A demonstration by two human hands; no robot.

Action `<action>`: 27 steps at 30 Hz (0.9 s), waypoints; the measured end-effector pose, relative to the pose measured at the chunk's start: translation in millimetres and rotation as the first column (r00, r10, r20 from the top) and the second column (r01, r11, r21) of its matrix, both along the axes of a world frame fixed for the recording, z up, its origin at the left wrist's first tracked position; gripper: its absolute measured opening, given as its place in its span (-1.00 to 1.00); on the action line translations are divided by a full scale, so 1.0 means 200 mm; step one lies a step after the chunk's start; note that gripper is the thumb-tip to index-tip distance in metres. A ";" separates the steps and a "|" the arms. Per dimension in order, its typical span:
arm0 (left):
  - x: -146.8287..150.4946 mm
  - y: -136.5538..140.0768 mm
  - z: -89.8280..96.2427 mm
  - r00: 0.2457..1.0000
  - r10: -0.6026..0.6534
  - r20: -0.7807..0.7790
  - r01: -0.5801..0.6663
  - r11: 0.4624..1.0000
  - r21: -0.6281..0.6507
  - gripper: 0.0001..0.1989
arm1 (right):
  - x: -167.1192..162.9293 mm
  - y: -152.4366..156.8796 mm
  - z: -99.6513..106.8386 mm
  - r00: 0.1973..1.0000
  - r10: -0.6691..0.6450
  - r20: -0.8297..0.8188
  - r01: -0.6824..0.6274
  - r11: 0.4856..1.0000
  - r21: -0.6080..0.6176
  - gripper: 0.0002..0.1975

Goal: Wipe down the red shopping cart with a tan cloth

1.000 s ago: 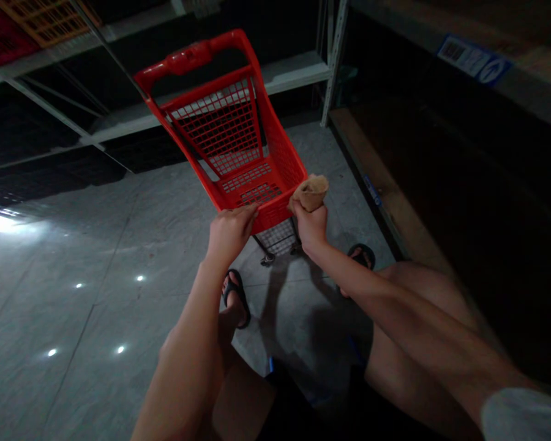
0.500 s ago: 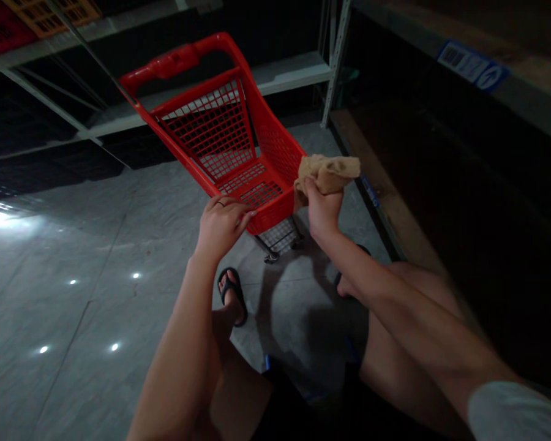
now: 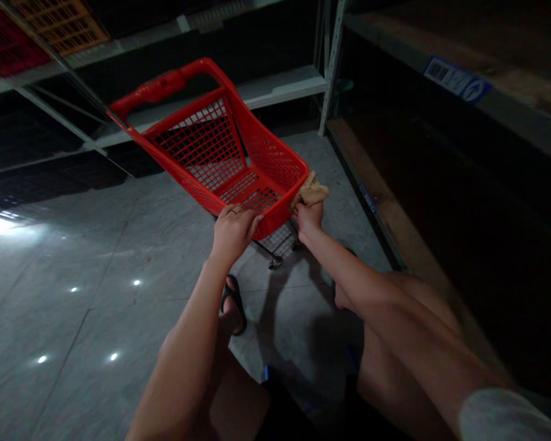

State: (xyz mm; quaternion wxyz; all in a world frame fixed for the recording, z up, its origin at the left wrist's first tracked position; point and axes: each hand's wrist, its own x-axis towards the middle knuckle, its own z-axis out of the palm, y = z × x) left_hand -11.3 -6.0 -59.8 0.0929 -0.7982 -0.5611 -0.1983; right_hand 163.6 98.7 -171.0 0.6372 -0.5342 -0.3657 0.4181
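Note:
A red plastic shopping cart (image 3: 275,214) stands in front of me, its front end toward me and its handle far away at the upper left. My left hand (image 3: 234,229) grips the near rim at the cart's left corner, fingers curled over the edge. At the near right corner my right hand (image 3: 310,217) is closed on a tan cloth (image 3: 314,191), which is bunched against the outside of the cart wall. Part of the cloth and the fingertips are hidden. Nothing lies in the cart basket.
On the right runs a wooden shelf (image 3: 523,92) with a blue-and-white label (image 3: 457,78). A metal rack (image 3: 284,86) stands behind the cart, with a yellow crate (image 3: 68,27) and a red crate (image 3: 9,43) at upper left. Grey floor (image 3: 96,257) reflects lights.
My right hand has moved down and left with the cloth, from above the corner to the cart's outer side. My left hand has shifted right along the rim. The view has tilted slightly.

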 end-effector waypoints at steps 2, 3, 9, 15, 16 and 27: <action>0.01 0.02 0.01 1.000 -0.026 0.006 0.026 0.999 -0.045 -0.62 | 0.03 0.03 0.08 0.999 -0.033 0.017 0.033 0.999 -0.013 -0.58; 0.01 0.03 0.01 0.999 -0.046 0.010 0.047 0.996 -0.070 -0.63 | 0.04 0.04 0.12 0.999 -0.032 0.026 0.032 0.999 0.006 -0.60; 0.03 0.06 0.03 0.995 -0.096 0.037 0.101 0.985 -0.138 -0.63 | 0.00 -0.05 0.19 0.978 0.107 0.179 -0.140 0.973 0.184 -0.58; 0.05 0.08 0.01 0.999 -0.016 0.032 0.020 0.990 -0.137 -0.65 | -0.06 -0.22 -0.06 0.942 0.334 0.013 -0.325 0.925 -0.197 -0.67; 0.06 0.08 0.01 1.000 -0.007 0.029 0.011 0.991 -0.130 -0.65 | -0.05 -0.23 -0.07 0.935 0.355 -0.016 -0.348 0.907 -0.238 -0.66; 0.13 0.07 0.02 0.995 0.092 0.041 -0.085 0.985 -0.149 -0.66 | 0.07 -0.08 0.16 0.960 0.275 0.053 -0.273 0.961 -0.047 -0.63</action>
